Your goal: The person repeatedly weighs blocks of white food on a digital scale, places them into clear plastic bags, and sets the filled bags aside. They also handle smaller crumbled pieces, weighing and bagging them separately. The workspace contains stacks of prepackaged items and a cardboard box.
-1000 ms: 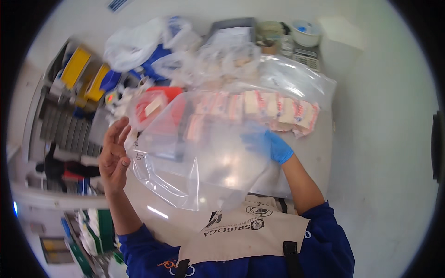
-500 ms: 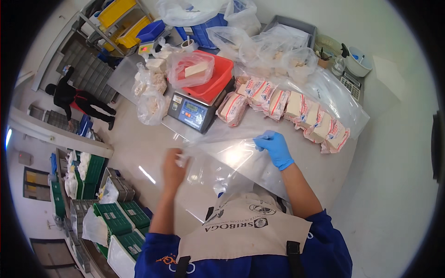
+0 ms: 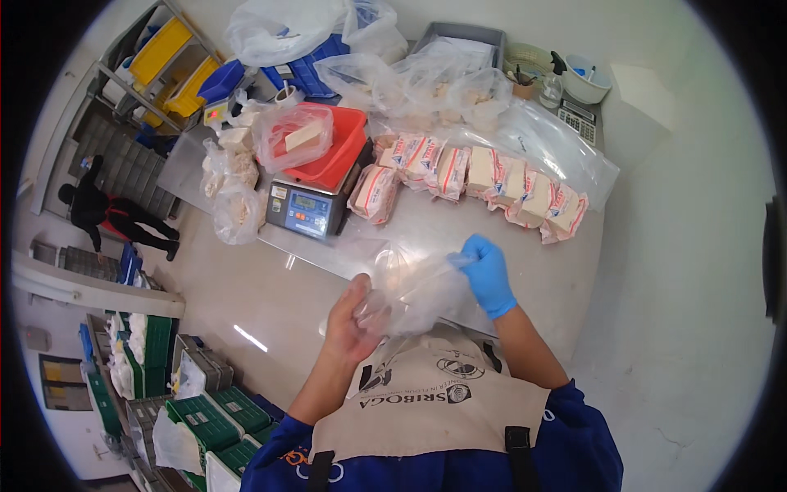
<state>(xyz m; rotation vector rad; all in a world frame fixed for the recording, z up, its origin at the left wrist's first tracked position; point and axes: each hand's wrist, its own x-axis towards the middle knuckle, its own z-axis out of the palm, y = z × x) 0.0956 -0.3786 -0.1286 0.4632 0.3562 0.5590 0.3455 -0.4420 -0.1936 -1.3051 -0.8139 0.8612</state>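
A clear plastic bag [image 3: 422, 287] is stretched between my hands, above the front edge of the metal table. My right hand [image 3: 487, 279], in a blue glove, pinches the bag's right edge. At the other side my bare left hand [image 3: 351, 324] has its fingers curled in the film, which partly covers them. Beyond lie several pale blocks in red-and-white wrappers [image 3: 451, 174], some half unwrapped. To their left stands a digital scale [image 3: 303, 211] carrying a red tray [image 3: 348, 135], with a pale block [image 3: 304, 135] in a clear bag inside.
Clear bags of pale lumps [image 3: 236, 215] sit left of the scale. Farther back are a blue crate [image 3: 307, 72], more filled bags [image 3: 459, 94], flat plastic sheets [image 3: 566, 156] and a calculator [image 3: 577, 123]. Green crates [image 3: 201, 420] stand at lower left. A person [image 3: 115, 209] works at far left.
My left hand has moved in toward my right hand and down, now curled in the bag. The bag has gone from stretched flat to bunched and puffed. The view has shifted slightly.
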